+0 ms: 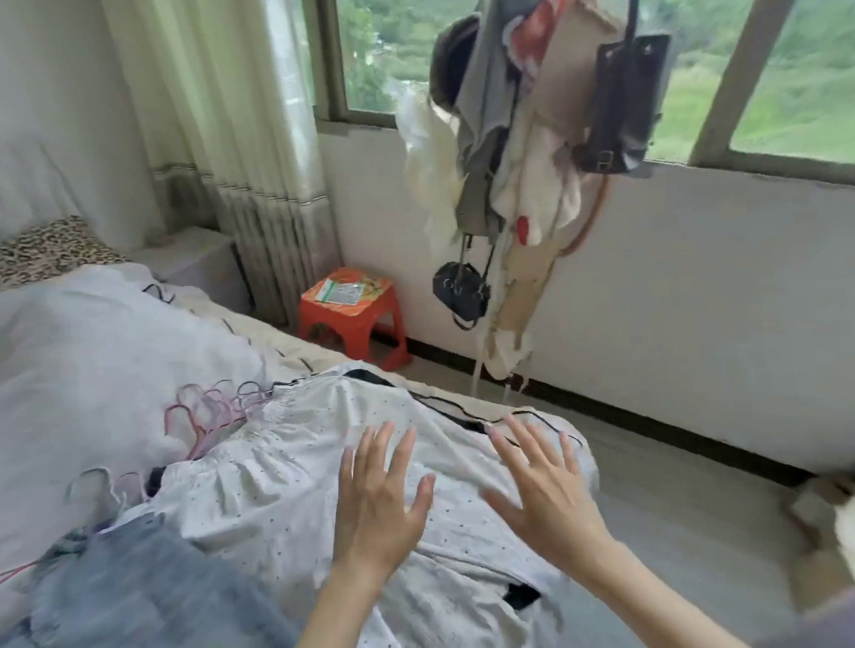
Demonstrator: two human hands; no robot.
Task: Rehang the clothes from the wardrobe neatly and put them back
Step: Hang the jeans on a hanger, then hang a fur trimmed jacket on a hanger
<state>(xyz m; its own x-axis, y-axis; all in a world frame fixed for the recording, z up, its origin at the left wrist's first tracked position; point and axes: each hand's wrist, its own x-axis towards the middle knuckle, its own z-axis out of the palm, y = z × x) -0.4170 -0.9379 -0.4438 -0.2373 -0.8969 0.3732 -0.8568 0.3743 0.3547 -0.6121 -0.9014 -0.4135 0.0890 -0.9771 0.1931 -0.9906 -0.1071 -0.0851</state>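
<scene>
Right now my bed [88, 347] fills the left side, white duvet bunched on it. On the near end lies a heap of clothes, topped by a white dotted garment [275, 486] spread flat, with a blue denim piece [146, 606] beside it at lower left. Window [777, 71] runs along the far wall, curtain [230, 135] at its left. Clothes and bags [529, 139] hang bunched in front of the window, a small black bag [461, 291] dangling lowest. Orange stool [349, 314] stands on the floor by the bed. Pink and pale wire hangers [209, 415] lie tangled on the duvet, touching the white garment's edge. My left hand [377, 504] and right hand [543, 492] are both over the white garment, fingers spread straight, holding nothing; contact with the cloth I cannot tell.
</scene>
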